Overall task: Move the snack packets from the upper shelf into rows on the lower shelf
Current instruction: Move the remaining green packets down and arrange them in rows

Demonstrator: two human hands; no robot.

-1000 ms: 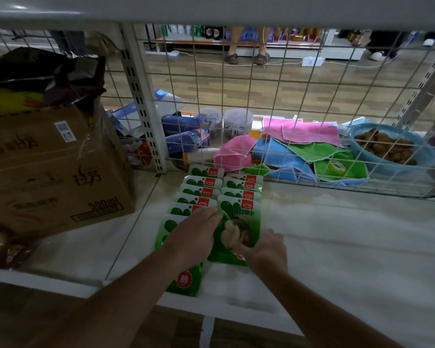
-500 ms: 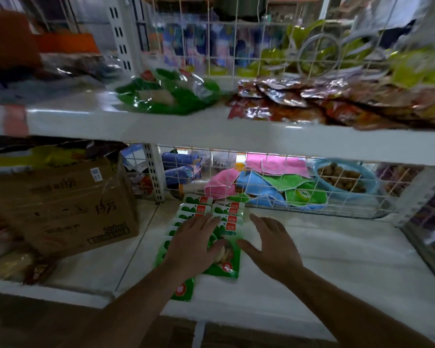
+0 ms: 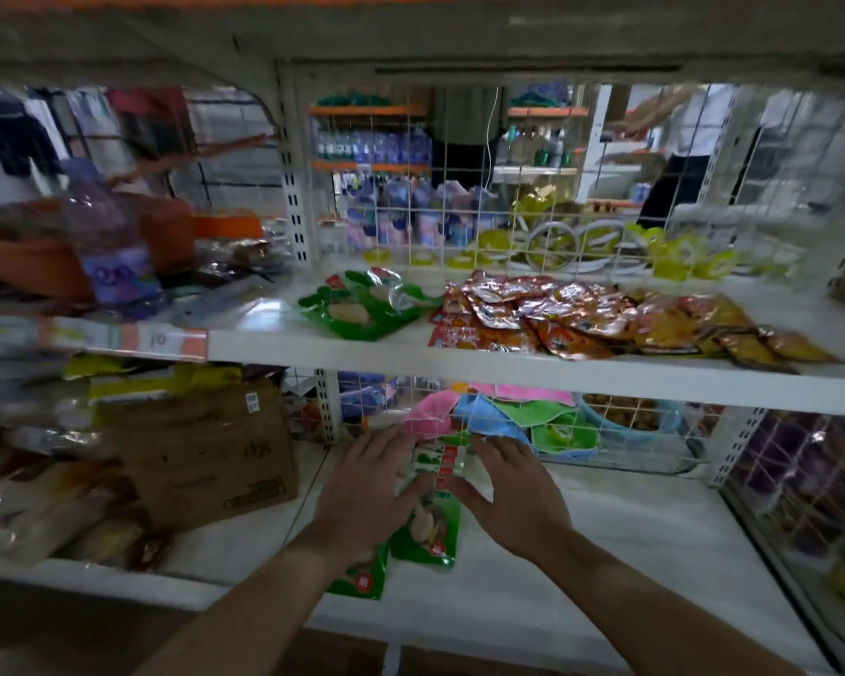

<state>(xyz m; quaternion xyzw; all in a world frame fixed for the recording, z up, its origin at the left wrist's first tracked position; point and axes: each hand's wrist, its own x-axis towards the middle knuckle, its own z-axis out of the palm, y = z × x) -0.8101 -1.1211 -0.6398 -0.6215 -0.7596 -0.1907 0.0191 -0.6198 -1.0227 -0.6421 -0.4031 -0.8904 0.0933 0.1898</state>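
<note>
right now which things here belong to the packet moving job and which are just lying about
Job: green packets on the upper shelf, red packets beside them, green rows on the lower shelf, left hand, right hand.
Lying about: cardboard box, coloured cloths, blue bowl.

Green snack packets (image 3: pixel 435 526) lie flat in two overlapping rows on the lower shelf (image 3: pixel 630 553), one row mostly under the left hand (image 3: pixel 367 495), the other between it and the right hand (image 3: pixel 513 495). On the upper shelf (image 3: pixel 459 368), a loose green heap (image 3: pixel 362 309) lies above the left hand. Red and yellow foil packets (image 3: pixel 557 317) sprawl above and to the right of the right hand.
</note>
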